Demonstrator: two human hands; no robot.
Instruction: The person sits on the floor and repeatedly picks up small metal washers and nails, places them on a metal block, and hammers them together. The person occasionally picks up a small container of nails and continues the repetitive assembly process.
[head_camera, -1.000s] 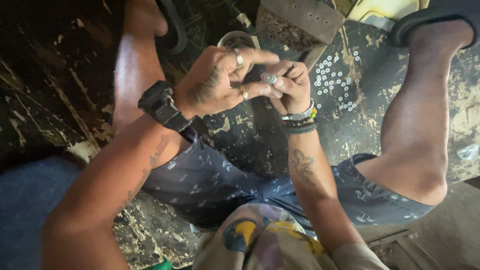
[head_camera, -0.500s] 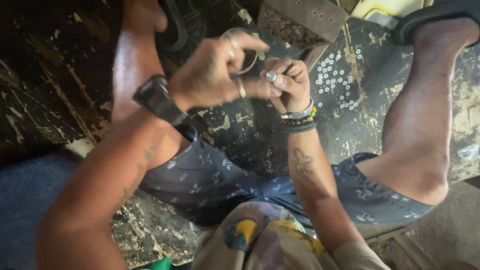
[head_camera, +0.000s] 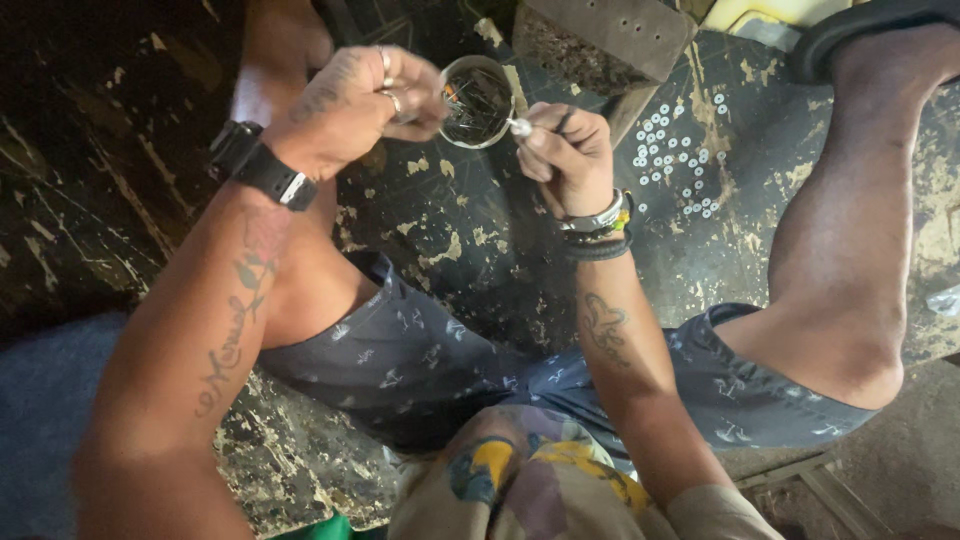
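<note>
- Head view: left hand (head_camera: 350, 105) has its fingertips dipped into a small round tin (head_camera: 478, 100) of thin pins; whether it has picked anything up is hidden.
- Right hand (head_camera: 570, 150) pinches a tiny, unclear silver piece (head_camera: 520, 127) just beside the tin.

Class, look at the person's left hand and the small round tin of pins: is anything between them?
Nothing visible. The left hand has its fingertips at the rim of the small round tin, on its left side. The right hand, holding a small silver piece, sits at the tin's right edge.
</note>
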